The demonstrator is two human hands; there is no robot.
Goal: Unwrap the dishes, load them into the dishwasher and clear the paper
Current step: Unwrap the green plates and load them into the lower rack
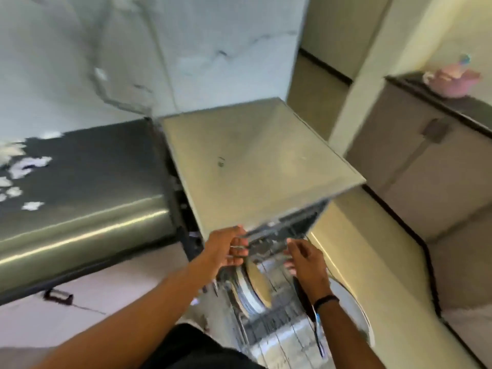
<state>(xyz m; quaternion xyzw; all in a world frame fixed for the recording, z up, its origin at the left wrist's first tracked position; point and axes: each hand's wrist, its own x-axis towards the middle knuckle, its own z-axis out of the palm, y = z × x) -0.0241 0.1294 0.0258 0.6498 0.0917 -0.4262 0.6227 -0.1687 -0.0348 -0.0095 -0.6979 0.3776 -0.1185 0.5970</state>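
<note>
Nearest, below the dishwasher's [262, 166] pale flat top, the pulled-out rack [269, 328] carries plates [257, 284] standing on edge between its wires, a tan one foremost with paler ones behind it toward the left. Both hands hover just above those plates and under the front edge of the top. The left hand [230, 247] has its fingers loosely bent, tips at or near the machine's front edge; motion blur hides whether it touches or grips anything. The right hand [304, 258], with a dark band at the wrist, is spread and relaxed with nothing in it.

I judge the plates to be rigid, smooth and breakable, moderately heavy, and likely slick at the glaze. The safe hold would be across the rim, thumb on one face and fingers on the other, lowered straight between the wires so neighbours do not knock. The overhanging top leaves little headroom above the rack, and a plate lifted too high could strike it.

Left of the dishwasher runs a dark steel counter [87, 187], with white scraps of paper [25, 169] scattered at its far left end, not yet cleared. Behind the dishwasher rises a marbled wall. Far to its right a low cabinet holds a pink pot [452, 81].
</note>
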